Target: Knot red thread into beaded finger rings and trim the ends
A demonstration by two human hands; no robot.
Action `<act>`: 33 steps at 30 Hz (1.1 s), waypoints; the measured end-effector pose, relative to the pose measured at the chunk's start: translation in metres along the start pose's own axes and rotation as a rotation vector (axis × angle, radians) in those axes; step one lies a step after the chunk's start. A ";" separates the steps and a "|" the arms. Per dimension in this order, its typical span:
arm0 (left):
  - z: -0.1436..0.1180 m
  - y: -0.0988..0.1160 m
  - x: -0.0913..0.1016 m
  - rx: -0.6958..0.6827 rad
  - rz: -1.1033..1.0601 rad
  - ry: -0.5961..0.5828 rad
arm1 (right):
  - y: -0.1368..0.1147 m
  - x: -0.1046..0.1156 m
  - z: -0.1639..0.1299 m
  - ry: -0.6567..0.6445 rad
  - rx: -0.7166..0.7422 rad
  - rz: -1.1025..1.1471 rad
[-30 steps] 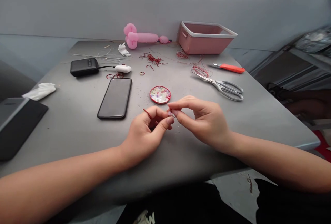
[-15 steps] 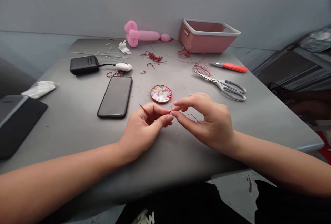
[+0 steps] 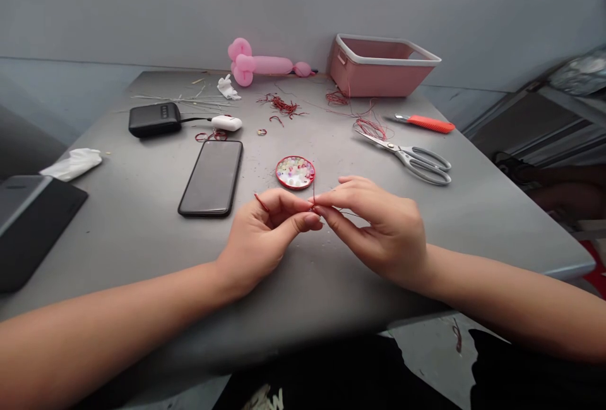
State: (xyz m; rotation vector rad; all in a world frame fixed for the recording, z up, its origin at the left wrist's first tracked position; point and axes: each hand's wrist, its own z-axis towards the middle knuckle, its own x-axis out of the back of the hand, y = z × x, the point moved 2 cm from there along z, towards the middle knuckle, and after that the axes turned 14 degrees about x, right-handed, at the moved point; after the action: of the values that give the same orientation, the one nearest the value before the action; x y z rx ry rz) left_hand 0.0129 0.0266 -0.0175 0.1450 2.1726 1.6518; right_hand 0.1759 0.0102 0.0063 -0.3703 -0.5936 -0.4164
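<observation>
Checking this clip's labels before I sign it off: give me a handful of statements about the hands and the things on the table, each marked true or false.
1. Both hands pinch a red thread between them. True: the left hand and right hand meet fingertip to fingertip on it.
2. The scissors lie left of the phone. False: they lie to the right; the phone is on the left.
3. The round bead dish sits just beyond the hands. True.
4. The pink bin is at the near table edge. False: it stands at the far edge.
5. The phone screen is lit. False: it is dark.
</observation>
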 end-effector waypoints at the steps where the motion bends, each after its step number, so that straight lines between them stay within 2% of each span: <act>1: 0.000 0.000 0.000 -0.001 0.020 0.005 | 0.000 0.000 -0.001 -0.003 0.032 -0.019; 8: -0.002 0.002 0.001 -0.005 0.124 0.052 | 0.000 0.001 -0.005 -0.047 0.110 -0.143; 14: 0.000 0.003 0.000 0.051 0.199 0.070 | 0.002 0.000 -0.005 -0.188 0.168 -0.248; 17: 0.002 0.003 0.000 0.066 0.201 0.050 | 0.004 -0.001 -0.005 -0.186 0.153 -0.264; 23: 0.005 -0.003 0.002 0.073 0.193 -0.013 | 0.004 -0.001 -0.004 -0.155 0.221 -0.283; 29: 0.002 -0.008 0.001 0.055 0.322 -0.002 | 0.004 0.001 -0.005 -0.199 0.269 -0.314; 33: 0.001 -0.005 -0.001 0.028 0.301 0.005 | 0.006 0.001 -0.006 -0.215 0.263 -0.286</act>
State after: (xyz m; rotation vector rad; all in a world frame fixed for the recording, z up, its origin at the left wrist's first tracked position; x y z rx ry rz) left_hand 0.0152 0.0252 -0.0218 0.4974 2.2654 1.7783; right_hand 0.1828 0.0124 0.0009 -0.0768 -0.9056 -0.5682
